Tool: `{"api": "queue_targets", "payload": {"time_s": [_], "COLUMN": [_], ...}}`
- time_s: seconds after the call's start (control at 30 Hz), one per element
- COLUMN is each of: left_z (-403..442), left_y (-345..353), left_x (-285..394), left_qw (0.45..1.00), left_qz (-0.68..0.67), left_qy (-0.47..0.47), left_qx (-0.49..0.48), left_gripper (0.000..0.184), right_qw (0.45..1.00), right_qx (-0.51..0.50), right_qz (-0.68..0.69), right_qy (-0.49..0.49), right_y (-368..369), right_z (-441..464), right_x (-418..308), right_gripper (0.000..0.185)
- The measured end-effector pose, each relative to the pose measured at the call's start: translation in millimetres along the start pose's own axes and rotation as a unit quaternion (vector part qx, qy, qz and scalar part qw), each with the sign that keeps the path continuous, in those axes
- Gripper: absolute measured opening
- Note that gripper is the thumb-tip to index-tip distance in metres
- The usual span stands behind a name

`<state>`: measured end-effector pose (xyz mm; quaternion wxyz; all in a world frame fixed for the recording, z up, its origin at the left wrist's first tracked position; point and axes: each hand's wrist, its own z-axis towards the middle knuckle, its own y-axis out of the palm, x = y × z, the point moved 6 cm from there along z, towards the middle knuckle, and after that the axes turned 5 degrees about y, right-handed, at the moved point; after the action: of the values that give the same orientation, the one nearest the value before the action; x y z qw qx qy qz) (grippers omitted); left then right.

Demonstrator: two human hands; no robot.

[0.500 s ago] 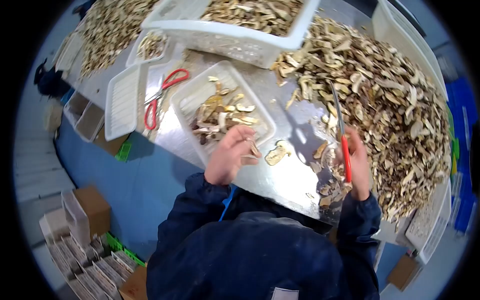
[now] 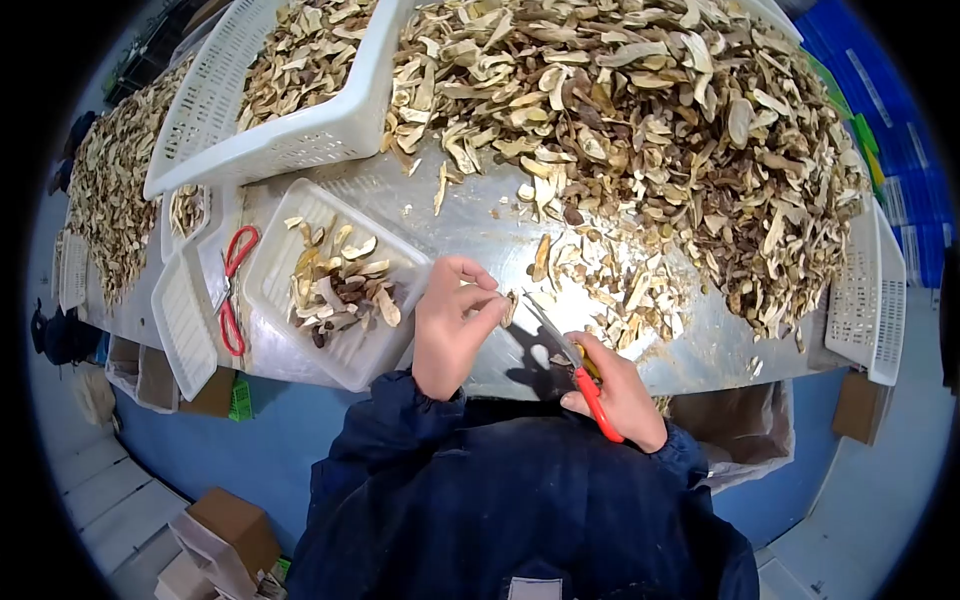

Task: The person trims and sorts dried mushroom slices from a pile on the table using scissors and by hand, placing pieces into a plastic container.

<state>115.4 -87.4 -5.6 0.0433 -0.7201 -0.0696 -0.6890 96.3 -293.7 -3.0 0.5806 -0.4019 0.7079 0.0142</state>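
Scissors clasped in my right hand have come nearer my left hand, whose grip pinches a dried mushroom slice at frame centre. Slice judged light, brittle; hold lightly by the edge. White tray sits left of centre on the worktop.

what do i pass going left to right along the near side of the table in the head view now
Narrow ribbed tray → loose red-handled scissors → wider tray holding slices → left hand → right hand → white slotted basket.
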Motion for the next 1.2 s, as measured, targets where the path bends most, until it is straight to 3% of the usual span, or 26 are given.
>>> {"api": "queue_targets", "payload": {"time_s": [0.13,0.33,0.43,0.53,0.6,0.63,0.7,0.73,0.8,0.87,0.93,1.0,1.1,1.2], "left_z": [1.6,2.0,3.8,6.7,4.1,2.5,-1.6,-4.3,-14.0,-18.0,-27.6,-41.9,-47.3,-45.6], "left_y": [5.7,7.9,8.2,11.9,14.0,16.7,25.3,23.5,-0.2,-44.0,-100.5,-138.8,-153.8,-157.7], "left_x": [8.9,-6.5,-4.2,23.4,1.9,-2.9,8.2,17.7,34.6,28.8,17.9,8.3,-3.4,-22.3], "left_qw": [0.968,0.999,0.997,0.949,0.983,0.981,0.970,0.963,0.960,0.912,0.898,0.838,0.825,0.809], "left_qz": [0.183,0.001,0.021,0.253,0.155,0.170,0.164,0.187,0.221,0.380,0.422,0.523,0.548,0.573], "left_qy": [0.155,0.031,0.055,0.170,0.035,0.033,0.150,0.154,0.160,0.153,0.061,0.046,0.036,-0.032], "left_qx": [-0.075,-0.033,-0.040,-0.084,-0.088,-0.085,-0.094,-0.121,-0.060,0.013,0.111,0.144,0.136,0.127], "left_gripper": [0.023,0.022,0.024,0.026,0.028,0.031,0.036,0.035,0.028,0.022,0.022,0.024,0.024,0.024], "right_qw": [0.997,0.996,0.997,0.996,0.992,0.989,0.984,0.983,0.982,0.982,0.981,0.980,0.983,0.983], "right_qx": [-0.062,-0.071,-0.061,-0.033,0.003,0.020,0.044,0.053,0.062,0.062,0.033,0.034,0.040,0.051], "right_qz": [0.025,0.031,0.023,0.053,0.114,0.138,0.164,0.167,0.160,0.160,0.167,0.176,0.164,0.164], "right_qy": [0.037,0.052,0.047,0.063,0.062,0.053,0.050,0.061,0.072,0.081,0.095,0.082,0.069,0.064], "right_y": [-2.8,-3.6,-4.3,-5.2,-7.1,-8.8,-13.1,-13.3,-11.1,-11.0,-8.5,-6.4,-6.7,-9.4], "right_z": [-3.6,-4.8,-5.5,-6.0,-8.1,-7.8,-2.7,-1.3,-2.1,-1.9,-0.9,0.5,4.6,5.3], "right_x": [11.7,18.1,17.6,23.8,30.6,31.5,34.0,34.0,28.3,27.6,29.4,29.3,33.2,29.3], "right_gripper": [0.059,0.058,0.059,0.060,0.059,0.057,0.053,0.052,0.048,0.047,0.051,0.052,0.048,0.048]}}
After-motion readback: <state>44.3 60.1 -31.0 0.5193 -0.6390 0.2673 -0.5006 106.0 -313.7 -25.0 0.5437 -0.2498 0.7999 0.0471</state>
